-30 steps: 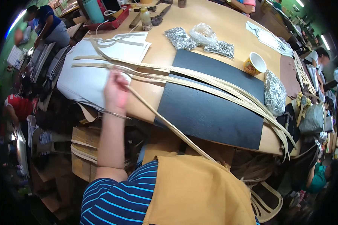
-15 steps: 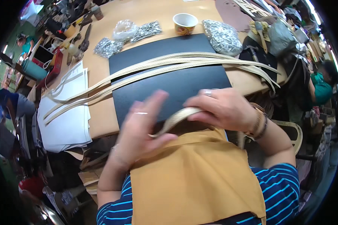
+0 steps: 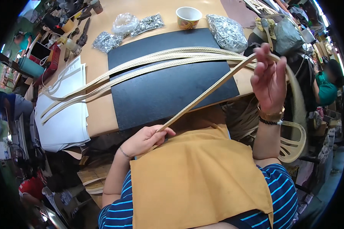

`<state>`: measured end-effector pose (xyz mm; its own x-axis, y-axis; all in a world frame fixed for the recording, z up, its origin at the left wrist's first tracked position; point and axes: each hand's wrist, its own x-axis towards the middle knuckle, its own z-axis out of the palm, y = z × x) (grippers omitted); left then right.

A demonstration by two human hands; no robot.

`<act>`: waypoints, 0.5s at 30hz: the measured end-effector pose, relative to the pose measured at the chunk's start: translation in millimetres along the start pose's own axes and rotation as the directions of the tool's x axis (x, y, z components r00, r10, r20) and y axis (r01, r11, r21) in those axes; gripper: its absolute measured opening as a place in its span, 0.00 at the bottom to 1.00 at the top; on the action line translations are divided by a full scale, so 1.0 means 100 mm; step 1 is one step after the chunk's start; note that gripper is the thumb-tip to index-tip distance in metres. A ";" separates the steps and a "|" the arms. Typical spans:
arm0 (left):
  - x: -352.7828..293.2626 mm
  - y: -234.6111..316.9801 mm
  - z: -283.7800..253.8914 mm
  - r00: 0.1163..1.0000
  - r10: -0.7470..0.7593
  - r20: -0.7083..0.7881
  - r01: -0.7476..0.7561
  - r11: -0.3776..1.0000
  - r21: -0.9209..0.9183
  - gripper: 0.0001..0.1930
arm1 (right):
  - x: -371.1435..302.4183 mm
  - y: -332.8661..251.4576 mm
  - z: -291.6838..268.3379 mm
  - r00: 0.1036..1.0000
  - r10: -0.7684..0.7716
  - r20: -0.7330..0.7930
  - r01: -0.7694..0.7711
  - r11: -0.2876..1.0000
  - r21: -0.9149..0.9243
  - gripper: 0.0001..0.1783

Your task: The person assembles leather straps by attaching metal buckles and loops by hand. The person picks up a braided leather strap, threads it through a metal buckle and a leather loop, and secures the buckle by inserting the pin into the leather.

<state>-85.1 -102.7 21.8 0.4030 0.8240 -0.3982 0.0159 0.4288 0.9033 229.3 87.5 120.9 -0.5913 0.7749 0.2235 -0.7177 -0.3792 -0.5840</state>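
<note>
A long cream braided strap (image 3: 206, 95) runs taut and slanting up from my left hand (image 3: 145, 140) to my right hand (image 3: 269, 82). My left hand is closed around its lower end, low in front of the apron. Raised at the right, my right hand has loosely curled fingers with the thumb apart; the strap passes at its fingertips, and its blurred tail hangs down beyond the wrist. Just how those fingers grip it is partly hidden. Several similar straps (image 3: 156, 63) lie side by side across a black mat (image 3: 168, 93) on the table.
White paper sheets (image 3: 61, 129) lie at the table's left. Behind the mat are bags of small metal parts (image 3: 226, 34) and a paper cup (image 3: 189, 19). A brush (image 3: 267, 32) and a grey bag (image 3: 288, 36) sit at the back right. Other people are at both sides.
My right hand has swung up and to the right, drawing the strap out straight. My left hand has dropped slightly and closed on the strap.
</note>
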 end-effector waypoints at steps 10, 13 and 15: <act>-0.40 -0.85 -0.50 0.897 -0.433 -0.092 0.442 0.870 0.216 0.18 | 0.14 0.74 -0.49 0.877 -0.383 -0.289 -0.031 0.556 -0.831 0.12; -0.43 -0.82 -0.46 0.925 -0.365 -0.101 0.375 0.920 0.111 0.18 | 0.07 0.93 -0.61 0.946 -0.257 -0.195 -0.093 0.364 -0.927 0.13; -0.46 -0.85 -0.45 0.923 -0.371 -0.103 0.380 0.921 0.086 0.18 | 0.10 1.00 -0.58 0.952 -0.212 -0.221 -0.125 0.391 -0.912 0.12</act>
<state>-145.8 -160.0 -43.5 0.2718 0.6397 -0.7190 0.2467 0.6758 0.6945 173.6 86.7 19.3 -0.3289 0.9300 0.1641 0.1286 0.2163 -0.9678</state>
